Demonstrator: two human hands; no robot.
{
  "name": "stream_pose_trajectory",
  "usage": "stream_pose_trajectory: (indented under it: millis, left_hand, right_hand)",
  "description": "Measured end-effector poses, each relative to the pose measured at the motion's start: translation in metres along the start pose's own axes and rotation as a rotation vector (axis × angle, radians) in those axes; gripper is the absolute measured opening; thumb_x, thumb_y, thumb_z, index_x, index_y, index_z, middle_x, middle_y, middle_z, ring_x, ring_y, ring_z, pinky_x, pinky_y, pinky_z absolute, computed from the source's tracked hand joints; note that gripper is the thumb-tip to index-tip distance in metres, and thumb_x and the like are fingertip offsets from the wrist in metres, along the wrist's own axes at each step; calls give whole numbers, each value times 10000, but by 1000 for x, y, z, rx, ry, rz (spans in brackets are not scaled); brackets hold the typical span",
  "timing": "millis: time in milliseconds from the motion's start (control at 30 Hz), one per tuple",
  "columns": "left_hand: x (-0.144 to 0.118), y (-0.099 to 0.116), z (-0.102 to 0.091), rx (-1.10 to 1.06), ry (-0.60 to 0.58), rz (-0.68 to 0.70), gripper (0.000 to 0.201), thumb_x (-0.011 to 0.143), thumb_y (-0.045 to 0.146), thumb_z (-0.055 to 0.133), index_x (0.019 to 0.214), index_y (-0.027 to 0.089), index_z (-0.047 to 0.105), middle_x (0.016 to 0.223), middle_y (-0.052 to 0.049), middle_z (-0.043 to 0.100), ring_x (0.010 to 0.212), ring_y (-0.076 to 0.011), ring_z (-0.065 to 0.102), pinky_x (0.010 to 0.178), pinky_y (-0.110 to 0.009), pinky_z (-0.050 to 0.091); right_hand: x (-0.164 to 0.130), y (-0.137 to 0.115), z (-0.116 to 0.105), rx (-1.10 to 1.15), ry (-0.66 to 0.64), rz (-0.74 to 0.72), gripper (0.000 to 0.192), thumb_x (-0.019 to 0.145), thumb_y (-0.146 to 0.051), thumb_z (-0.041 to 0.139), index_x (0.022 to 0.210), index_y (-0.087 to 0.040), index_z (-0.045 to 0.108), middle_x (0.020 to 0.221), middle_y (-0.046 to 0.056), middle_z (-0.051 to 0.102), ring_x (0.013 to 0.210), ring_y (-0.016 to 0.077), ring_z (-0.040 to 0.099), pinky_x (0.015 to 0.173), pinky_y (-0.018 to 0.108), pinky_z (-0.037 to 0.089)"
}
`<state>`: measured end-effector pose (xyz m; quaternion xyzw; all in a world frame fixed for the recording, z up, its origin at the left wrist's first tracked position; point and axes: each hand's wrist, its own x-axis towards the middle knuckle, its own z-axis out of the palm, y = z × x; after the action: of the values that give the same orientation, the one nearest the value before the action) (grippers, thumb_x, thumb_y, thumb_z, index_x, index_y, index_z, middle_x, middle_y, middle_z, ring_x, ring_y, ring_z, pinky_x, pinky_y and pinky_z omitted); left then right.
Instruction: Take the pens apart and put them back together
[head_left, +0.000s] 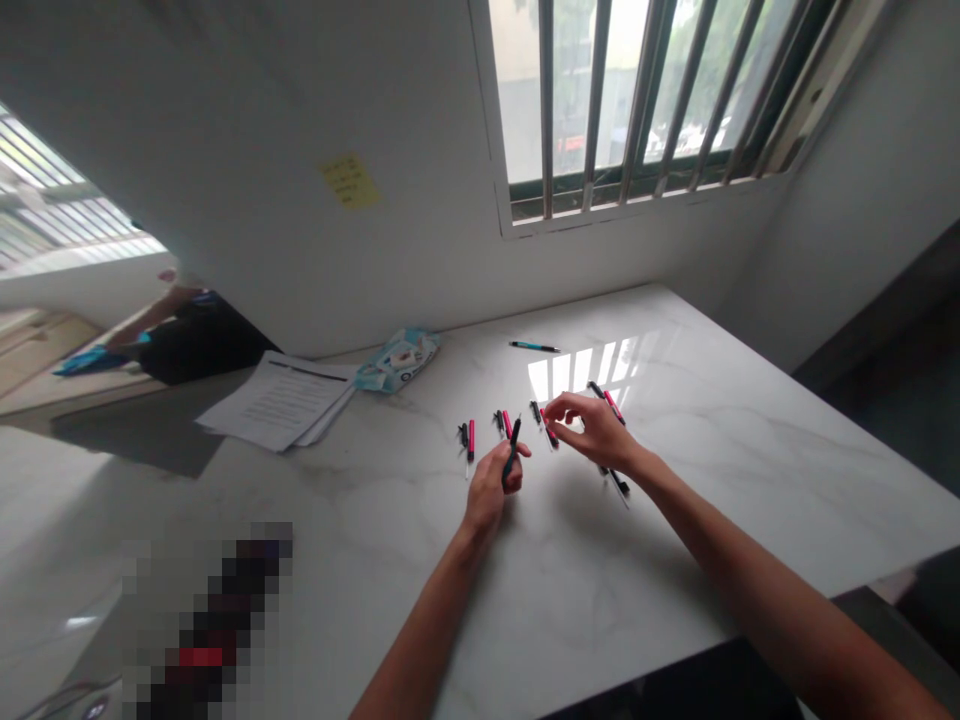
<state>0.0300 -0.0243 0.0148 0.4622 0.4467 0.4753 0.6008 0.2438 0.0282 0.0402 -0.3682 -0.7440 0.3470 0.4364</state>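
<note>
My left hand point(495, 482) is closed around a dark pen point(512, 452) that tilts upward, its thin tip pointing away from me. My right hand point(596, 430) hovers to the right with curled fingers. Its thumb and index tips come together over a pink and black pen part point(550, 430); whether something small is between them is too fine to see. On the left lies a pink barrel point(471, 440) beside a black clip piece point(462, 436). Another pink barrel point(507, 424) shows behind my left hand. More pink parts point(613, 405) and black parts point(619, 482) lie around my right hand.
A blue and black pen point(534, 347) lies farther back on the white marbled table point(390, 560). Towards the wall are a blue wipes packet point(397, 360) and printed papers point(277, 400). Another person point(187, 325) is at the far left. A dark object point(675, 690) borders the near edge.
</note>
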Motion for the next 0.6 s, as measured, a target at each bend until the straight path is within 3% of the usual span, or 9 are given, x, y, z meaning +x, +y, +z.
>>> stream_pose_trajectory:
  millis: [100, 267, 467, 600]
  left_hand:
    - [1, 1, -1, -3, 43, 60, 423, 929, 566, 583, 984, 156, 671, 626, 47, 432, 583, -108, 389, 574, -246, 330]
    - [1, 1, -3, 113, 78, 90, 410, 904, 507, 667, 1091, 152, 750, 810, -16, 605, 714, -123, 517, 685, -249, 432]
    - [-1, 3, -5, 223, 91, 112, 377, 860, 462, 757, 1091, 168, 803, 952, -49, 708, 783, -136, 584, 670, -233, 457]
    - [-1, 3, -5, 256, 156, 139, 416, 798, 445, 827, 1104, 166, 795, 929, -62, 749, 763, -155, 640, 679, -256, 508]
  right_hand:
    - [-4, 5, 2, -262, -211, -87, 221, 866, -81, 657, 1004, -229, 745, 948, 53, 750, 875, 206, 660, 807, 344, 510]
    - [-9, 12, 9, -387, -426, -86, 299, 816, -30, 698, 1030, -231, 757, 981, 56, 763, 945, 228, 677, 852, 342, 492]
    - [-11, 10, 5, -399, -437, -47, 289, 815, -73, 738, 1047, -244, 758, 971, 55, 751, 919, 225, 664, 808, 322, 469]
    - [-8, -5, 1, -323, -335, -17, 216, 822, -347, 832, 930, -211, 702, 910, 45, 719, 836, 205, 626, 726, 298, 433]
